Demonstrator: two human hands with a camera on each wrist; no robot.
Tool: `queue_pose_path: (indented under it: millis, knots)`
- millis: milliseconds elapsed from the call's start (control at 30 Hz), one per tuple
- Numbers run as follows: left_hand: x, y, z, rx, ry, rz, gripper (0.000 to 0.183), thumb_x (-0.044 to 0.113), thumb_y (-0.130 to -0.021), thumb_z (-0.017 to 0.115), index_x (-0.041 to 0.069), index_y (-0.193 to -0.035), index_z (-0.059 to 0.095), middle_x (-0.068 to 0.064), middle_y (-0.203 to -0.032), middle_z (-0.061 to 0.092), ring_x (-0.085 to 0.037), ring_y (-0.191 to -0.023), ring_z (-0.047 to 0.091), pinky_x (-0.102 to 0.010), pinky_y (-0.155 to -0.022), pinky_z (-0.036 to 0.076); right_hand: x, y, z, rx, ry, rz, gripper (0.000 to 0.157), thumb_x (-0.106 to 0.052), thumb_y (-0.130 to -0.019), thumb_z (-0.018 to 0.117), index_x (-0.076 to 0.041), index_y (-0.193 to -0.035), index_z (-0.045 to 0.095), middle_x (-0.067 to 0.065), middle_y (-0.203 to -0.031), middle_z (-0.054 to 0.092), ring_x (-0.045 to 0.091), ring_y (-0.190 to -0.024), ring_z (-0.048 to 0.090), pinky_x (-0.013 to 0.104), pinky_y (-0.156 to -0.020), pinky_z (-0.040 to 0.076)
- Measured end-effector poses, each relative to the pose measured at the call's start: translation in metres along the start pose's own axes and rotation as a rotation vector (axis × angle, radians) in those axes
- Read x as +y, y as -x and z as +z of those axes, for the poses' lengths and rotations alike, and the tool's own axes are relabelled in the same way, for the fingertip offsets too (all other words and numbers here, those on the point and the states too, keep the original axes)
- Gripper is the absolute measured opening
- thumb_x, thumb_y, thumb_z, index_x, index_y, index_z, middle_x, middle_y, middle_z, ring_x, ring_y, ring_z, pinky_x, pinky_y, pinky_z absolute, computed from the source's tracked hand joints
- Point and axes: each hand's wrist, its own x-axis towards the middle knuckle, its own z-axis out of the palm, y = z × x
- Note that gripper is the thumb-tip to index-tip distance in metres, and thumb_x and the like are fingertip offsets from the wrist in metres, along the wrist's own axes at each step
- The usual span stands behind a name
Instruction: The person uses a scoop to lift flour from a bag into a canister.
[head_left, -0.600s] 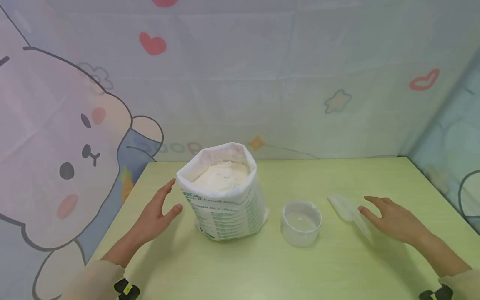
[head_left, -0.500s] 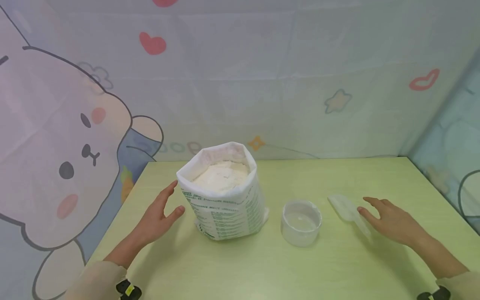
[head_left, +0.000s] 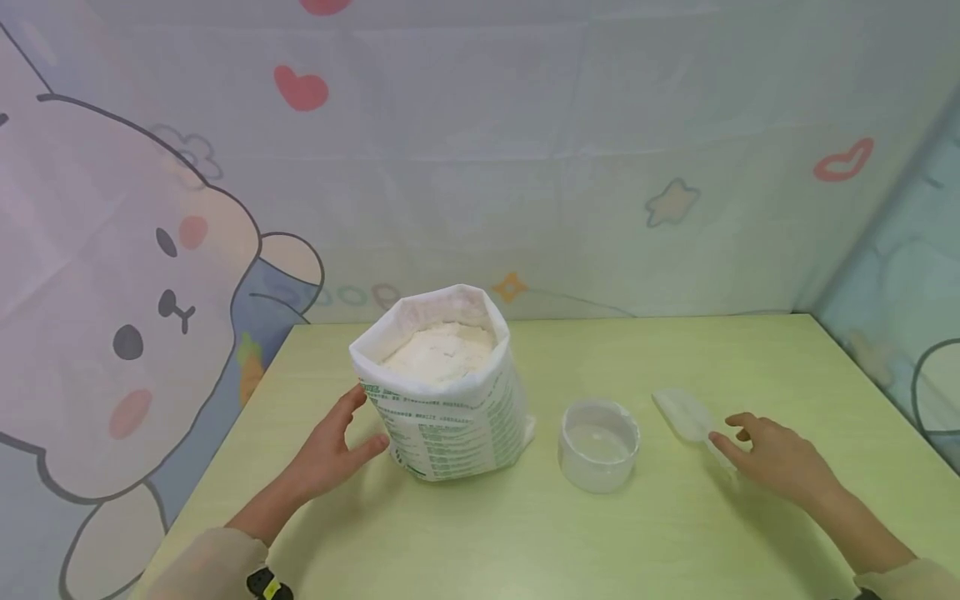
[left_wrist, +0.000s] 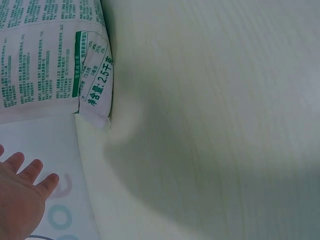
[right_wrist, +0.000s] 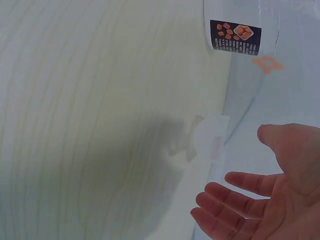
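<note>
A white bag with green print stands upright, its mouth open and full of white powder. Beside its left side is my left hand, fingers and thumb spread, thumb tip overlapping the bag's lower edge in the head view. In the left wrist view, the fingers show apart below the bag. A translucent white scoop lies at the right. Over its handle hovers my right hand, thumb and fingers apart with nothing between them; part of the handle is hidden.
Between bag and scoop stands a short, clear round jar; its dark label shows in the right wrist view. All rest on a pale green-yellow table. A printed cloth backdrop hangs behind the far edge.
My left hand has moved right and slightly down, closer to the bag. My right hand has shifted left and lower over the scoop's handle. Bag, jar and scoop stay in place.
</note>
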Motion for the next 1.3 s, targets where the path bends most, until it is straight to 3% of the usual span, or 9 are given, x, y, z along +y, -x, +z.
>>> queue_pose_path:
  millis: [467, 800, 1033, 1133, 1300]
  knots:
    - [0.005, -0.003, 0.014, -0.004, 0.08, 0.037, 0.072, 0.028, -0.082, 0.07, 0.018, -0.14, 0.029, -0.004, -0.144, 0.035, -0.034, -0.131, 0.033, -0.062, -0.1, 0.032, 0.001, -0.002, 0.011, -0.024, 0.007, 0.034, 0.051, -0.039, -0.09, 0.056, 0.008, -0.112, 0.056, 0.021, -0.093, 0.065, 0.032, -0.075, 0.062, 0.042, -0.054, 0.05]
    - [0.004, -0.007, 0.023, -0.008, 0.134, -0.011, 0.076, 0.028, -0.076, 0.076, 0.02, -0.136, 0.03, -0.003, -0.136, 0.043, -0.032, -0.128, 0.037, -0.059, -0.1, 0.035, -0.001, -0.002, 0.012, -0.035, 0.005, 0.036, 0.045, -0.036, -0.089, 0.058, 0.006, -0.105, 0.057, 0.018, -0.087, 0.065, 0.028, -0.07, 0.062, 0.039, -0.051, 0.049]
    - [0.003, -0.009, 0.028, -0.023, 0.171, -0.036, 0.073, 0.032, -0.073, 0.078, 0.026, -0.13, 0.033, 0.005, -0.129, 0.047, -0.027, -0.127, 0.04, -0.056, -0.102, 0.035, 0.0, -0.002, 0.015, -0.011, 0.012, 0.012, 0.033, -0.027, -0.087, 0.062, 0.003, -0.099, 0.058, 0.016, -0.083, 0.065, 0.026, -0.067, 0.061, 0.037, -0.049, 0.048]
    - [0.007, -0.009, 0.028, -0.031, 0.185, -0.04, 0.071, 0.028, -0.074, 0.078, 0.026, -0.13, 0.033, 0.005, -0.126, 0.048, -0.026, -0.125, 0.042, -0.055, -0.102, 0.036, 0.001, -0.002, 0.015, 0.006, 0.024, -0.002, 0.031, -0.024, -0.085, 0.063, 0.004, -0.098, 0.059, 0.014, -0.081, 0.065, 0.025, -0.066, 0.061, 0.036, -0.048, 0.048]
    - [0.028, -0.008, 0.023, -0.044, 0.219, -0.056, 0.068, 0.019, -0.075, 0.077, 0.019, -0.129, 0.035, -0.001, -0.123, 0.052, -0.029, -0.12, 0.045, -0.055, -0.1, 0.038, 0.002, -0.004, 0.015, 0.014, 0.028, 0.003, 0.03, -0.022, -0.085, 0.063, 0.004, -0.098, 0.059, 0.015, -0.081, 0.065, 0.026, -0.066, 0.061, 0.036, -0.048, 0.048]
